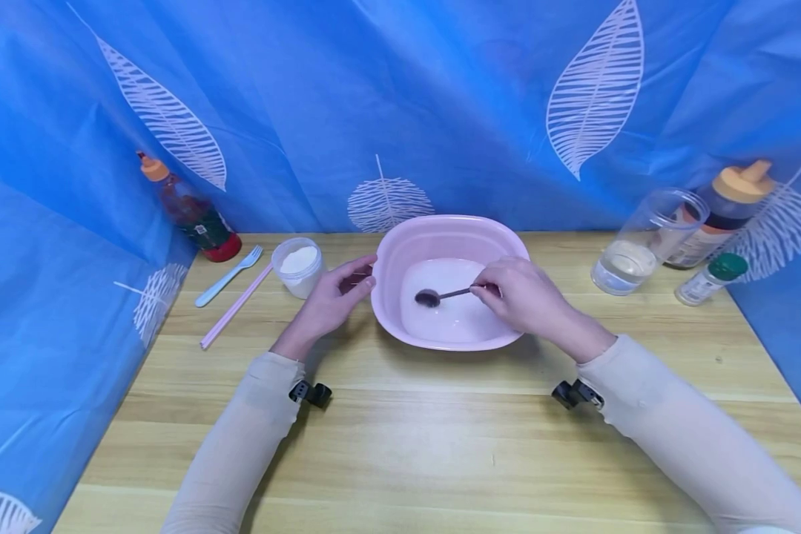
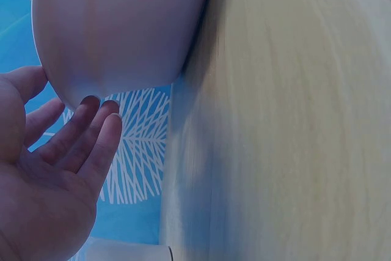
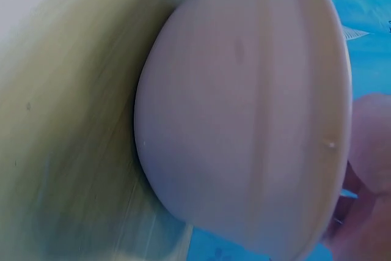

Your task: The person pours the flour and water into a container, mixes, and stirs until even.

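A pink plastic basin [image 1: 389,315] stands mid-table with cloudy whitish liquid [image 1: 467,319] inside. Over it, my right hand [image 1: 523,297] pinches the handle of a dark spoon [image 1: 429,298], whose bowl is at the liquid. In the right wrist view the basin's outer wall [image 3: 214,102] hides the spoon, and only part of the right hand [image 3: 369,200] shows. My left hand [image 1: 334,297] rests its fingertips against the basin's left rim, fingers loosely extended. The left wrist view has this hand [image 2: 55,175] beside the basin's side [image 2: 122,29].
Left of the basin are a jar of white powder [image 1: 299,267], a pink stick [image 1: 236,305], a light-blue fork [image 1: 229,276] and a red sauce bottle [image 1: 200,215]. At right stand a clear cup of liquid [image 1: 630,256], a dark sauce bottle [image 1: 721,215] and a green-capped shaker [image 1: 710,280].
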`<state>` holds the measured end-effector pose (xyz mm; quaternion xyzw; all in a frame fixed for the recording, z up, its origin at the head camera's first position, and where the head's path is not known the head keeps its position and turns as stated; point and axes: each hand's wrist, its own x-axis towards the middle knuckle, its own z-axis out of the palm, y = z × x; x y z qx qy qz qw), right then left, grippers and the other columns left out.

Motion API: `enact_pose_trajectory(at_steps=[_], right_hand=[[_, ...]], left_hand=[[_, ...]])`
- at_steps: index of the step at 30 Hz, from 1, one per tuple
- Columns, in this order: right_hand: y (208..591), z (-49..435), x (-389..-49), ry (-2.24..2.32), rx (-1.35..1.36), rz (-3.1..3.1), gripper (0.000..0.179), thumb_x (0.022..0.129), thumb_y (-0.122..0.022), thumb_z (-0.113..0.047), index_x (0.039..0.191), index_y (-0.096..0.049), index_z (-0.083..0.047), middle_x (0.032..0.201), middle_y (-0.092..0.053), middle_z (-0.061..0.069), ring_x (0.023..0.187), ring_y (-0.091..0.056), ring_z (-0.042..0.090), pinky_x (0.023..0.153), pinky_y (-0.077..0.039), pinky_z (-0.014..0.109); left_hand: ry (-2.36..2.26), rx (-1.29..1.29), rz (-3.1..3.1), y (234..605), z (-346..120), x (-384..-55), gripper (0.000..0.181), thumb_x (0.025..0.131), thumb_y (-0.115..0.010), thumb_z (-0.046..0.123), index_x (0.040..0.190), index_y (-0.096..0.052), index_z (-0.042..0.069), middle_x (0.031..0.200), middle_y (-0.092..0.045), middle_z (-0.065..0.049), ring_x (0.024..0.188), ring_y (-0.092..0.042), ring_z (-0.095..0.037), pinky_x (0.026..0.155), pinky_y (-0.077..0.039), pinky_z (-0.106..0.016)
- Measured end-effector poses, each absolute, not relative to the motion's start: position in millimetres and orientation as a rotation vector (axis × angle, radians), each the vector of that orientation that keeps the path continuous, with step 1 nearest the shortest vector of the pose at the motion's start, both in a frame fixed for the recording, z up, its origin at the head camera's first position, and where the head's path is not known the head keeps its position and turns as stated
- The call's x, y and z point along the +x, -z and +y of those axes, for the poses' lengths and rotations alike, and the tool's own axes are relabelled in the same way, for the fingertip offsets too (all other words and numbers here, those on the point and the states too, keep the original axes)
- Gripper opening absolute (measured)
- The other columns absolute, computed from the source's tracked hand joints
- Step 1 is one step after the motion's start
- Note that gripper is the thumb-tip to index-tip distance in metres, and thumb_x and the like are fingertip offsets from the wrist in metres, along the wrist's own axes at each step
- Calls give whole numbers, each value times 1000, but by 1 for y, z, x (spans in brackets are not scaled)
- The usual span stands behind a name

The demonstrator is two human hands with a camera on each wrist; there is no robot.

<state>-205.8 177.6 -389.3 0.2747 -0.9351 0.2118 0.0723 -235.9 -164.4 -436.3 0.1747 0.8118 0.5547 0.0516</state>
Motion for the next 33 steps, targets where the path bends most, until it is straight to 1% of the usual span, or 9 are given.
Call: enact_pose_trajectory(at_steps=[4, 6, 8, 11, 15, 19, 22, 26, 33], right_hand=[[384, 184, -208, -571, 697, -2869, 11, 101, -74, -14, 100, -82, -5, 87, -75, 8, 83, -63, 26, 81, -53, 46], [382, 190, -208, -548, 661, -2895, 13, 101, -73, -14, 101, -82, -5, 89, -75, 9, 85, -64, 27, 79, -53, 47], [379, 196, -207, -529, 635, -2912, 13, 101, -72, -14, 102, -81, -5, 89, -74, 9, 84, -63, 28, 74, -52, 46], [375, 204, -206, -490, 606, -2915, 14, 100, -72, -14, 101, -81, -4, 84, -71, 8, 81, -61, 28, 68, -48, 43], [373, 210, -207, -439, 576, -2881, 14, 99, -72, -13, 101, -82, -2, 79, -70, 9, 78, -59, 29, 68, -46, 44], [377, 209, -209, -428, 577, -2848, 15, 98, -72, -12, 99, -81, -1, 79, -71, 9, 77, -60, 30, 70, -47, 46], [382, 202, -211, -461, 599, -2842, 14, 98, -72, -12, 99, -81, -1, 81, -72, 9, 78, -61, 30, 73, -48, 47], [386, 188, -213, -536, 682, -2824, 13, 99, -72, -11, 100, -82, -3, 84, -74, 9, 81, -62, 28, 81, -51, 49], [391, 170, -210, -621, 926, -2759, 9, 98, -76, -12, 95, -83, -7, 83, -76, 4, 80, -62, 23, 83, -50, 44]], left_hand=[[-1691, 530, 2464, 437, -164, -236, 49, 109, -64, 14, 155, -56, 3, 142, -67, -25, 133, -65, -39, 111, -57, -39], [-1692, 527, 2461, 437, -164, -236, 49, 109, -64, 14, 156, -56, 3, 142, -67, -25, 133, -65, -39, 109, -57, -35], [-1688, 523, 2463, 437, -164, -236, 49, 109, -64, 14, 156, -56, 4, 142, -67, -25, 132, -65, -39, 108, -57, -33], [-1679, 517, 2471, 436, -165, -235, 49, 109, -64, 15, 156, -56, 4, 142, -67, -25, 132, -66, -38, 108, -57, -34], [-1676, 510, 2473, 435, -165, -235, 49, 109, -64, 16, 156, -56, 5, 142, -67, -25, 132, -65, -38, 108, -57, -36], [-1683, 516, 2466, 435, -164, -235, 49, 109, -64, 15, 156, -56, 4, 142, -67, -25, 132, -65, -39, 104, -56, -26], [-1686, 523, 2464, 434, -164, -235, 49, 109, -64, 14, 156, -56, 4, 142, -67, -25, 132, -65, -39, 103, -56, -22], [-1681, 519, 2466, 434, -164, -235, 49, 109, -64, 15, 156, -56, 4, 143, -67, -25, 133, -65, -38, 106, -56, -28], [-1682, 528, 2467, 433, -164, -235, 49, 109, -63, 13, 157, -54, 3, 143, -67, -26, 132, -65, -39, 107, -57, -29]])
